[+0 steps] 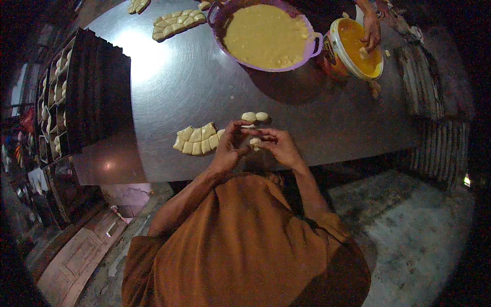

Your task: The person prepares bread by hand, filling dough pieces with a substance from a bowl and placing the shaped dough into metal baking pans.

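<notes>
My left hand (230,147) and my right hand (281,148) meet just above the metal table's near side. A pale flattened bit of dough (248,126) shows at my left fingertips, which are closed on it. My right fingers reach toward the left ones, and a small dough piece (254,143) sits at the right thumb and fingers. Just beyond lie two smooth dough balls (254,116), side by side. Left of my left hand rests a curved block of joined dough pieces (197,139), its right end partly hidden by that hand.
A purple basin (242,63) of yellow dough or batter stands at the far side. Beside it, another person's hand (371,31) reaches into a tilted bucket (335,38) of orange-yellow contents. Another dough block (178,24) lies far left. Dark stacked trays (87,87) stand at the left edge.
</notes>
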Action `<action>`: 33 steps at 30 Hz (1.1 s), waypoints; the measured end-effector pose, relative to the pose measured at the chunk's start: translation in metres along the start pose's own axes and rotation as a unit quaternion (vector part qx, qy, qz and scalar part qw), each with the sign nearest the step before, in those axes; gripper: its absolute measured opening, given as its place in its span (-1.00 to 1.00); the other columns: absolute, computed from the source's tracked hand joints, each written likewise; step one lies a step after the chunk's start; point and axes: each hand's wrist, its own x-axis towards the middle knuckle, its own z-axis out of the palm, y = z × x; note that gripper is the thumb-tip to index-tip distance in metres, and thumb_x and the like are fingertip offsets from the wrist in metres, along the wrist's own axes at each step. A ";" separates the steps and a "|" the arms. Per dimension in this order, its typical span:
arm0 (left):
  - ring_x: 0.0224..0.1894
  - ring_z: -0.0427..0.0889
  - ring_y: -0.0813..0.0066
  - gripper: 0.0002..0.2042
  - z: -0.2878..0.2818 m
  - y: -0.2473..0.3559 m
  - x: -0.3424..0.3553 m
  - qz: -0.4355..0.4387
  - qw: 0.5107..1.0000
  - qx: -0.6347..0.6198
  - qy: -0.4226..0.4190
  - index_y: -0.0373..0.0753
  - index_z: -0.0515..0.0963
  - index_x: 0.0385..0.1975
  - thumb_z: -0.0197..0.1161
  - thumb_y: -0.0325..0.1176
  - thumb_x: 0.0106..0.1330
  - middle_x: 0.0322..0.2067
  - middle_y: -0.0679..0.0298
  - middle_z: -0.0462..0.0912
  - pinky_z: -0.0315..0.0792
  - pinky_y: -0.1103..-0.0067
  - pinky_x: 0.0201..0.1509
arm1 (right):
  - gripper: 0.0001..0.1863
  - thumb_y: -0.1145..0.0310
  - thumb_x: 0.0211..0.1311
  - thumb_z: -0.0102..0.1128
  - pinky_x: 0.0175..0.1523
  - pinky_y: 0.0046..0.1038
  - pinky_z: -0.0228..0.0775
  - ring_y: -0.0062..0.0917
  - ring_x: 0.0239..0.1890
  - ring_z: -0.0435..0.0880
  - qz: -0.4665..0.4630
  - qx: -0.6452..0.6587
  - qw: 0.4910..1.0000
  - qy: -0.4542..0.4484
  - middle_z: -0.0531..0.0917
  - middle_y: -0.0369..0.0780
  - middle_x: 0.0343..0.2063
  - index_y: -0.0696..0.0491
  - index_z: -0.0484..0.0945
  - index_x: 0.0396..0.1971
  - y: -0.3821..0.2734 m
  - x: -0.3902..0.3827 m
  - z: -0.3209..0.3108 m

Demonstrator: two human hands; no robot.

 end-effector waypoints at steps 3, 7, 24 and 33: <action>0.19 0.40 0.11 -0.44 -0.015 0.000 0.017 0.138 0.935 0.325 0.002 -0.17 0.33 0.18 0.27 -0.50 0.12 0.07 0.09 0.47 0.28 0.27 0.27 | -0.81 0.49 0.19 0.24 0.02 -0.40 0.49 -0.41 -0.17 0.65 -0.092 -0.257 0.959 0.079 0.66 -0.25 -0.26 0.14 0.61 -0.18 -0.002 0.006 -0.004; 0.27 0.28 0.02 -0.50 -0.025 -0.026 0.043 0.190 0.817 0.544 0.026 -0.17 0.38 0.16 0.24 -0.32 0.17 0.17 0.12 0.39 0.18 0.19 0.32 | -0.80 0.49 0.17 0.22 0.01 -0.28 0.49 -0.22 -0.18 0.61 -0.280 -0.416 0.844 0.189 0.62 -0.19 -0.28 0.06 0.64 -0.19 0.025 0.021 0.009; 0.28 0.26 0.07 -0.56 -0.044 -0.051 0.055 0.212 0.773 0.597 0.014 -0.17 0.44 0.08 0.21 -0.25 0.17 0.17 0.14 0.38 0.14 0.22 0.33 | -0.33 0.25 -0.13 0.49 0.06 -0.25 0.43 -0.20 0.00 0.49 -0.277 -0.410 0.869 0.026 0.49 -0.17 -0.07 0.04 0.47 0.07 0.027 0.048 -0.027; 0.31 0.24 0.09 -0.59 -0.044 -0.079 0.061 0.246 0.731 0.636 0.027 -0.09 0.46 0.10 0.14 -0.29 0.21 0.19 0.15 0.37 0.08 0.14 0.36 | -0.29 0.25 -0.09 0.48 0.09 -0.22 0.43 -0.21 0.01 0.49 -0.220 -0.424 0.876 0.064 0.49 -0.17 -0.05 0.00 0.44 0.15 0.013 0.039 -0.013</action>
